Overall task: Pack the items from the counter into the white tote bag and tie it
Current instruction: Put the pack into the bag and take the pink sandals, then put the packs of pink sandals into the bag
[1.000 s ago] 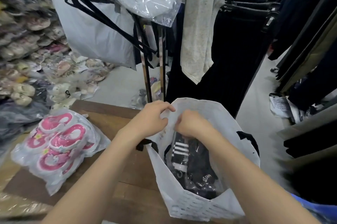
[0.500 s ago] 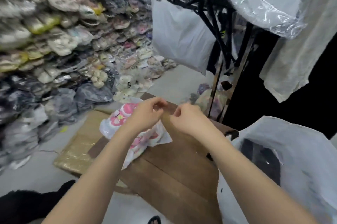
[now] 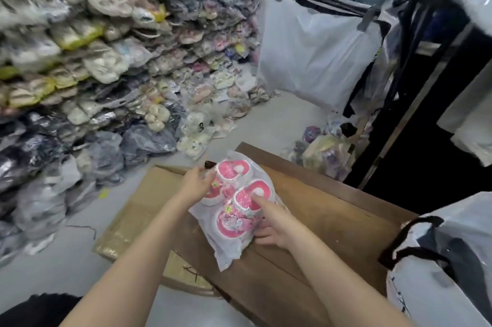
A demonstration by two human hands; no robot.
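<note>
A clear plastic pack of pink and white slippers (image 3: 234, 204) lies on the wooden counter (image 3: 319, 225). My left hand (image 3: 197, 183) grips the pack's far left edge. My right hand (image 3: 271, 223) holds its right side, thumb on top and fingers curled under the plastic. The white tote bag (image 3: 447, 268) with black handles stands at the counter's right end, open, with dark items inside.
A flattened cardboard box (image 3: 138, 209) lies left of the counter on the floor. Stacks of bagged slippers (image 3: 106, 60) fill the left wall. A clothes rack (image 3: 415, 87) with hanging garments and a white bag (image 3: 314, 55) stands behind the counter.
My view swung left, away from the tote bag. Both hands left the bag's mouth, crossed the counter and took hold of the slipper pack.
</note>
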